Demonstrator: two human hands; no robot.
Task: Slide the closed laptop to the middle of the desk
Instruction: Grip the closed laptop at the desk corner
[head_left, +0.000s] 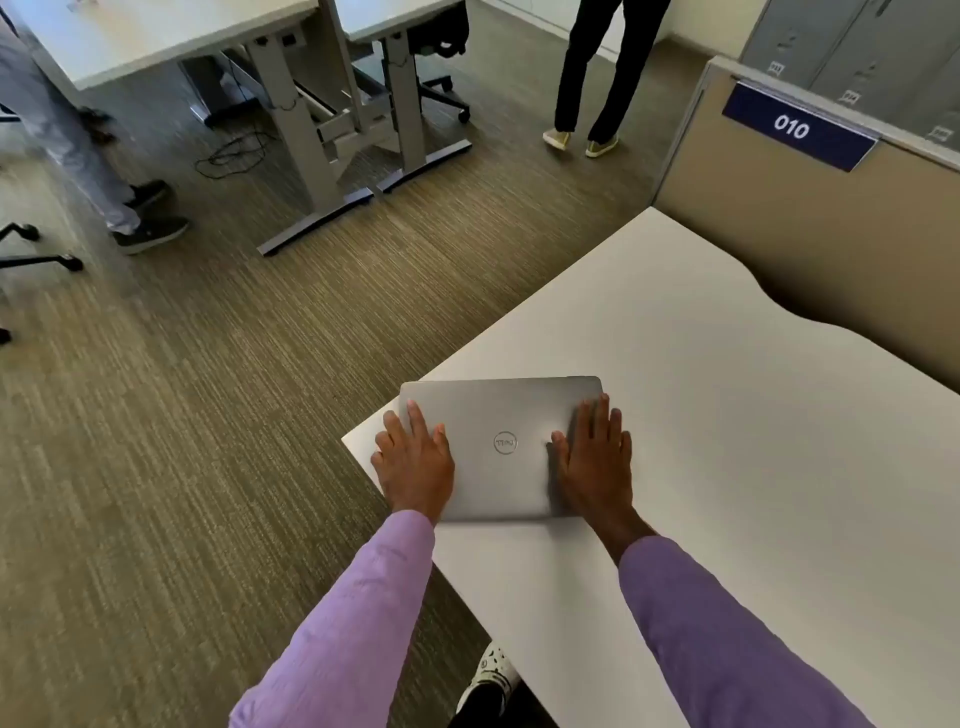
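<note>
Closed silver laptop (501, 447) sits flat on the white table (727, 415), right at the table's near-left corner — its left edge is close to the table edge, over the carpet (182, 441) side. Lid is down, round logo facing up, between the two hands.

Left hand (413, 460) lies palm-down on the left part of the lid, fingers spread and flat; the outer fingers reach past the laptop's left edge onto the table. Right hand (595, 460) lies palm-down on the right part of the lid, fingers straight and together, tips near the far right corner. Both hands are open and pressing flat — neither is curled around anything or gripping an edge.

Both arms wear purple sleeves (353, 613). Most of the table surface extends to the right of the laptop and away from the person, toward a tan partition (831, 223) with a blue "010" sign (795, 127).
</note>
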